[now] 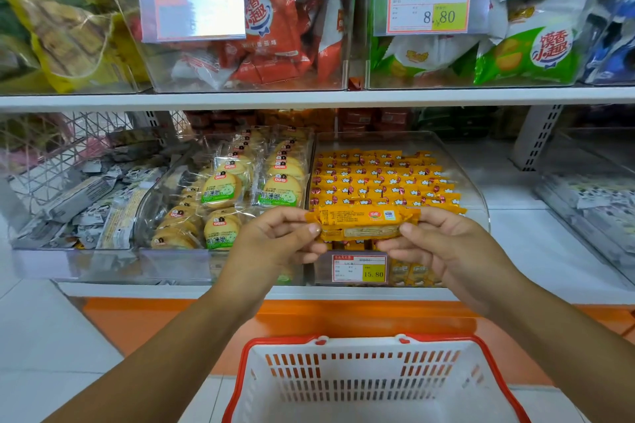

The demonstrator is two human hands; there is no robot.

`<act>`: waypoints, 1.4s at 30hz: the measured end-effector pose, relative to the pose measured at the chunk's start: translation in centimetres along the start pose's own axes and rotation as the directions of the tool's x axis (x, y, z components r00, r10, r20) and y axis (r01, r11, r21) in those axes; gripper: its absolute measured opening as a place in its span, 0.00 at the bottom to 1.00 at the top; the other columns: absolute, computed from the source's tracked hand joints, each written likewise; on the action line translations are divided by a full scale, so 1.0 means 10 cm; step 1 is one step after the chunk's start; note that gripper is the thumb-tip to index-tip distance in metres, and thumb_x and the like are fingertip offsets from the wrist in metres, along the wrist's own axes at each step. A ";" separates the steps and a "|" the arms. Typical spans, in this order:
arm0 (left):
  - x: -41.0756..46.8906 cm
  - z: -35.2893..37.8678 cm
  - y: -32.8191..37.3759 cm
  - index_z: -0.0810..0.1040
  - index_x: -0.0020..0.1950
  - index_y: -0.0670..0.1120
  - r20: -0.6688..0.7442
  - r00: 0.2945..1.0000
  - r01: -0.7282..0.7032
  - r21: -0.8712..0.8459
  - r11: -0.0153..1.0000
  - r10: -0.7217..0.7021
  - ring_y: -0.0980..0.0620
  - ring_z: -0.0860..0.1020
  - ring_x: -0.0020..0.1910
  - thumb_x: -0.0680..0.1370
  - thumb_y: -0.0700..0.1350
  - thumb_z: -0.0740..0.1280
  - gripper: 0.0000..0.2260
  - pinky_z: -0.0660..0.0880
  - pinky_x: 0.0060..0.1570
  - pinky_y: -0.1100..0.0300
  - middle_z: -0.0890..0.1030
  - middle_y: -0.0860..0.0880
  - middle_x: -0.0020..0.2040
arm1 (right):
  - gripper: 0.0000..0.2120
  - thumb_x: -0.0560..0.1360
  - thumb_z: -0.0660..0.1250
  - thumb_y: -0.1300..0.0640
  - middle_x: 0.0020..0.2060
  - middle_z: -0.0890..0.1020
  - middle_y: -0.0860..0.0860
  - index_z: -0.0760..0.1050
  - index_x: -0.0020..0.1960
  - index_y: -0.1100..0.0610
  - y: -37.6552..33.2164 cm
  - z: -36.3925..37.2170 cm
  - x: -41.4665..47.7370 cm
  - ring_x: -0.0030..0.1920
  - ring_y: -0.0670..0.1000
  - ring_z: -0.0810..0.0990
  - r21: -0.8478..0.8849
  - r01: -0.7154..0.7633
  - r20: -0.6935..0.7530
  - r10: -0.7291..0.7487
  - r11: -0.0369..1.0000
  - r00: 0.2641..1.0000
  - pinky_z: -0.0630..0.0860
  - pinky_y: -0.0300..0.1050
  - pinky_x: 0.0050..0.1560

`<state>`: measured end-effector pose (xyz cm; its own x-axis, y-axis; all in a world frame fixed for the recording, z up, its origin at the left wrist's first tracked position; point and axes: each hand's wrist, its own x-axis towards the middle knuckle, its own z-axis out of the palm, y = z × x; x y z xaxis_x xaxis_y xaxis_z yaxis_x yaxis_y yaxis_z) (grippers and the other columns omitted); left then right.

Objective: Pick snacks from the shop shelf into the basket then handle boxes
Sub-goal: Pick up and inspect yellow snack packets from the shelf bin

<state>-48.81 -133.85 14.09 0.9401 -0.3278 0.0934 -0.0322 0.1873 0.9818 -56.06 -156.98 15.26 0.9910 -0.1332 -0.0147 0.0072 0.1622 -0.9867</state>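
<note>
An orange wafer packet (360, 222) is held level in front of the lower shelf, its printed back facing me. My left hand (275, 240) pinches its left end and my right hand (443, 244) pinches its right end. Behind it, a clear bin (457, 161) holds several rows of the same orange packets (378, 178). Below my arms stands a white shopping basket with a red rim (371, 385); the part of its inside that shows holds nothing.
Left of the orange packets, a clear bin holds round biscuits in clear wrappers (237, 192), then grey packets (89, 203). The upper shelf (309, 98) carries bins of red (268, 41) and green (522, 55) snack bags. An orange plinth (171, 319) runs under the shelving.
</note>
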 end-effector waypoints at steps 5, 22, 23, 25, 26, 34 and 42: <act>-0.01 0.03 -0.03 0.80 0.37 0.47 0.020 0.999 -0.038 0.071 0.997 0.037 0.46 0.82 0.57 0.71 0.44 0.71 0.03 0.79 0.56 0.51 0.84 0.46 0.57 | 0.04 0.74 0.68 0.59 0.50 0.86 0.56 0.78 0.45 0.60 0.01 0.04 -0.02 0.53 0.55 0.85 -0.098 0.051 -0.060 -0.057 0.994 0.997 0.76 0.52 0.61; -0.04 0.12 -0.02 0.83 0.55 0.46 -0.083 0.996 -0.033 0.066 0.997 0.038 0.49 0.85 0.49 0.79 0.40 0.67 0.08 0.82 0.45 0.58 0.86 0.46 0.51 | 0.08 0.76 0.67 0.63 0.50 0.86 0.55 0.78 0.55 0.59 0.03 0.09 -0.02 0.46 0.56 0.87 -0.114 0.078 -0.092 -0.088 0.990 0.992 0.83 0.44 0.46; -0.05 0.12 -0.02 0.83 0.57 0.46 -0.067 0.997 -0.034 0.075 0.997 0.040 0.49 0.85 0.49 0.78 0.41 0.67 0.09 0.82 0.45 0.59 0.86 0.47 0.51 | 0.10 0.75 0.68 0.63 0.50 0.86 0.54 0.78 0.56 0.58 0.02 0.09 -0.02 0.47 0.56 0.87 -0.112 0.068 -0.078 -0.077 0.991 0.994 0.83 0.44 0.47; -0.04 0.12 -0.02 0.82 0.57 0.48 -0.052 0.998 -0.023 0.080 0.996 0.027 0.51 0.85 0.47 0.76 0.38 0.70 0.11 0.81 0.42 0.63 0.86 0.48 0.50 | 0.12 0.74 0.70 0.64 0.49 0.86 0.51 0.78 0.57 0.56 0.02 0.09 -0.02 0.48 0.55 0.87 -0.126 0.055 -0.072 -0.064 0.990 0.995 0.83 0.43 0.48; -0.04 0.12 -0.01 0.82 0.55 0.48 -0.054 0.998 -0.016 0.082 0.996 0.021 0.52 0.85 0.44 0.75 0.36 0.70 0.11 0.80 0.40 0.65 0.87 0.48 0.49 | 0.13 0.74 0.70 0.65 0.47 0.87 0.50 0.78 0.57 0.56 0.02 0.09 -0.02 0.47 0.54 0.87 -0.128 0.050 -0.076 -0.060 0.991 0.995 0.83 0.43 0.49; 0.00 0.11 -0.05 0.83 0.56 0.42 -0.042 0.999 0.024 0.089 0.996 -0.021 0.49 0.85 0.50 0.80 0.37 0.65 0.09 0.81 0.41 0.63 0.85 0.42 0.54 | 0.12 0.76 0.66 0.65 0.48 0.86 0.58 0.78 0.59 0.61 0.01 0.06 0.01 0.47 0.56 0.86 -0.007 0.024 -0.080 -0.024 1.000 0.997 0.83 0.40 0.44; 0.00 0.08 -0.03 0.79 0.64 0.49 0.021 1.000 -0.023 0.168 0.986 0.020 0.49 0.85 0.43 0.77 0.37 0.69 0.16 0.81 0.40 0.61 0.86 0.47 0.48 | 0.16 0.70 0.70 0.58 0.41 0.86 0.57 0.77 0.57 0.52 0.00 0.08 -0.02 0.42 0.54 0.86 -0.111 0.031 -0.021 -0.033 0.993 0.999 0.83 0.40 0.44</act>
<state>-49.11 -134.64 13.96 0.9321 -0.3430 0.1161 -0.1101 0.0368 0.9932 -56.11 -156.15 15.43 0.9872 -0.1589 0.0149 0.0228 0.0479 -0.9986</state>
